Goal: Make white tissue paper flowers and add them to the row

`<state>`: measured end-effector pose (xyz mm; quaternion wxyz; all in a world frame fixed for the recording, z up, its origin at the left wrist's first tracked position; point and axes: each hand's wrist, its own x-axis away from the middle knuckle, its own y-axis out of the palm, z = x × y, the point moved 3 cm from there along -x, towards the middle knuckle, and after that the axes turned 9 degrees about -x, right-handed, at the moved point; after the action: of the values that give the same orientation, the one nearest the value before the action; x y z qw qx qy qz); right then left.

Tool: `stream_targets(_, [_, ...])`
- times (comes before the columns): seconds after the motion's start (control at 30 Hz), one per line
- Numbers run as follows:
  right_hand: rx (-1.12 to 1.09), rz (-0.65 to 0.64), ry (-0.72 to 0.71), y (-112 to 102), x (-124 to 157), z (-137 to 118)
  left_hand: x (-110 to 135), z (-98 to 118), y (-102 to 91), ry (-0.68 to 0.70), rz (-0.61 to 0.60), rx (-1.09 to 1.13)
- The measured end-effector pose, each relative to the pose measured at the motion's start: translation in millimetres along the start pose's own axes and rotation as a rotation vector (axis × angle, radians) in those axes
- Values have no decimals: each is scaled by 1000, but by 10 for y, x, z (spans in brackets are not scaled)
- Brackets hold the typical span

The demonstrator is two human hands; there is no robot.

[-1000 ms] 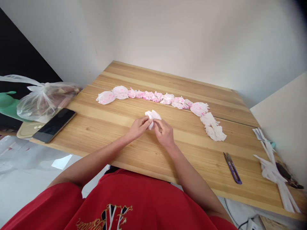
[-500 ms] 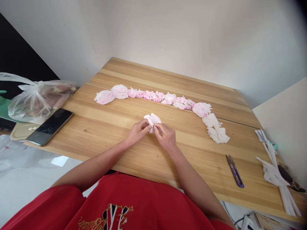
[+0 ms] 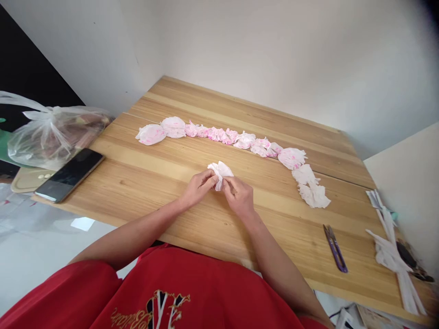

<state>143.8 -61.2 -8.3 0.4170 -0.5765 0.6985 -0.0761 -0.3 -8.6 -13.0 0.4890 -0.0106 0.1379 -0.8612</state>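
Note:
Over the middle of the wooden table, a crumpled white tissue paper flower is pinched between both hands. My left hand grips its left side with thumb and index finger. From the right, my right hand holds the lower right edge between closed fingertips. Part of the paper is hidden behind the fingers. Beyond the hands, a curved row of pink and white crumpled paper flowers lies across the table. The row bends toward me at its right end, where the pieces are nearly plain white.
Purple-handled thread snips lie at the right, near bundled white strips along the edge. At the left are a black phone and a tied clear plastic bag. Walls border the table's back and right.
My fingers have shifted slightly on the paper, and its upper part looks a little more spread. The whole view has tilted slightly; the row and tools stay in place.

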Motion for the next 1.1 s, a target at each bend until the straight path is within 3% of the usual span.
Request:
stream_targets(0.3, [-9, 0, 38, -3, -13, -11, -4, -16, 13, -13, 23, 44])
stream_targets(0.57, [89, -17, -55, 34, 14, -11, 1, -42, 3, -21, 52, 38])
stream_targets(0.9, [-141, -45, 167, -7, -22, -6, 1, -26, 7, -6, 31, 31])
stream_targets(1.1, [-98, -77, 141, -2, -8, -56, 25, -32, 36, 67, -12, -159])
